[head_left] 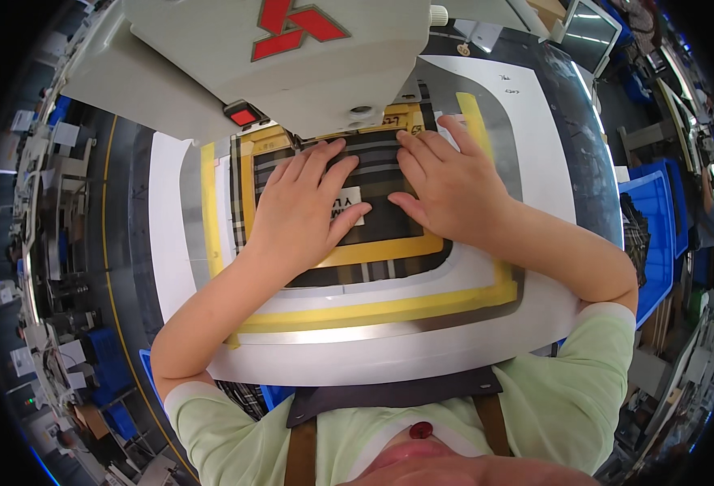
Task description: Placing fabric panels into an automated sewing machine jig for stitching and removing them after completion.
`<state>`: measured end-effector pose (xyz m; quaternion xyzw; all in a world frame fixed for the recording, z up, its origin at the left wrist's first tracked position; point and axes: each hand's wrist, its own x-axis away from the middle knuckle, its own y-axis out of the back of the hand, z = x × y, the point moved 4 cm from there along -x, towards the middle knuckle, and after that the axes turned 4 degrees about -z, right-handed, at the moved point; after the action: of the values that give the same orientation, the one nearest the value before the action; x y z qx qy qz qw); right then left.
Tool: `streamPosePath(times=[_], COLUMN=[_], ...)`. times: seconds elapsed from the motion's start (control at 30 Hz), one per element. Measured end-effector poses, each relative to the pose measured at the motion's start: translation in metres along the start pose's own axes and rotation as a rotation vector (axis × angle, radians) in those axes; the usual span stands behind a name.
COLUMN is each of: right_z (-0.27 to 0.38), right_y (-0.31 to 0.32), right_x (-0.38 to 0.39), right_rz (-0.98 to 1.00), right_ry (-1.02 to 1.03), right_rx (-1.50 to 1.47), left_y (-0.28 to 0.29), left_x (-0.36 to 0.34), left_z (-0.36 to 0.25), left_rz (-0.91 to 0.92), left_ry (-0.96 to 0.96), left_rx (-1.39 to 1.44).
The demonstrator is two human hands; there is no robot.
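Dark plaid fabric (373,224) lies under a yellow rectangular frame (381,252) beneath the head of a sewing machine (308,73). My left hand (304,202) rests on the fabric's left part, its fingers stretched toward the needle area. A white label (349,201) with dark print shows partly beside its thumb. My right hand (454,182) lies over the right part of the fabric and frame, fingers spread and thumb pointing inward. Neither hand grips anything; both press down from above. The palms hide parts of the fabric and the frame's sides.
A white sheet (365,361) with yellow tape (373,312) surrounds the work on the table. The machine head overhangs the far side. Blue bins (648,235) with plaid fabric stand at the right, and a monitor (590,36) is at the far right.
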<state>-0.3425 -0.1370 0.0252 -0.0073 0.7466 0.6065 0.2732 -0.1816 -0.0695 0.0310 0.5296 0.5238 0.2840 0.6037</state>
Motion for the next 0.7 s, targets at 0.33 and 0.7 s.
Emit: streamPosePath(times=[0.33,0.7], right_z=[-0.009,-0.009], right_y=[-0.001,0.005], right_x=[0.005,0.008], right_rz=[-0.048,0.000], right_ry=[0.077,0.113], right_rx=[-0.098,-0.052], left_y=[-0.004,0.000], left_x=[-0.011,-0.015], left_z=[-0.008,-0.013], left_rz=[0.007,-0.068], left_ry=[0.079,0.118], left_rx=[-0.009,-0.003])
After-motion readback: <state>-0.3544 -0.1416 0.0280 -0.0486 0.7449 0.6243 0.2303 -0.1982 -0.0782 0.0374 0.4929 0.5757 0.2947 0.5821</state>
